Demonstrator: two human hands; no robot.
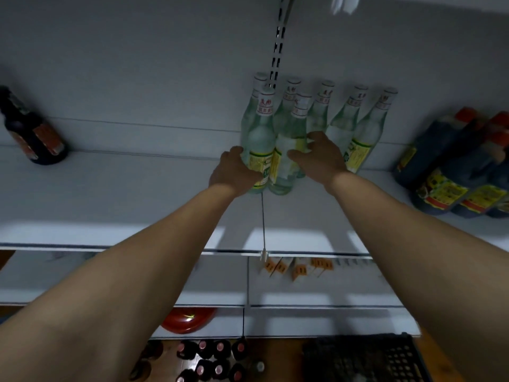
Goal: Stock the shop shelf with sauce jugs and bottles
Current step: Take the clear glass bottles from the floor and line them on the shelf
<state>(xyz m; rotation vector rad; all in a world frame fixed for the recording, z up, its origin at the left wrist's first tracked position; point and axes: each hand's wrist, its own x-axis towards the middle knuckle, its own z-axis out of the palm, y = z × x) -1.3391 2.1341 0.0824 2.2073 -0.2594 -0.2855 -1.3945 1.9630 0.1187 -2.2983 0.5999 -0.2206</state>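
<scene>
Seven clear bottles (366,130) on shelf (124,194). Left hand (234,172) fingers wrap near-left bottle (260,150); right hand (322,155) fingers wrap its neighbour (286,158). Three dark jugs (451,175) right; one dark bottle (30,130) far left.

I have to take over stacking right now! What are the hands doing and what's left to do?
Left hand: wrapped around a clear bottle at the front of the group.
Right hand: on the neighbouring clear bottle.
Both bottles stand on the shelf.
Done: five more clear bottles behind them, dark jugs at right, one dark bottle at far left.
Left: dark bottles wait on the floor; much of the shelf's left side is bare.
</scene>
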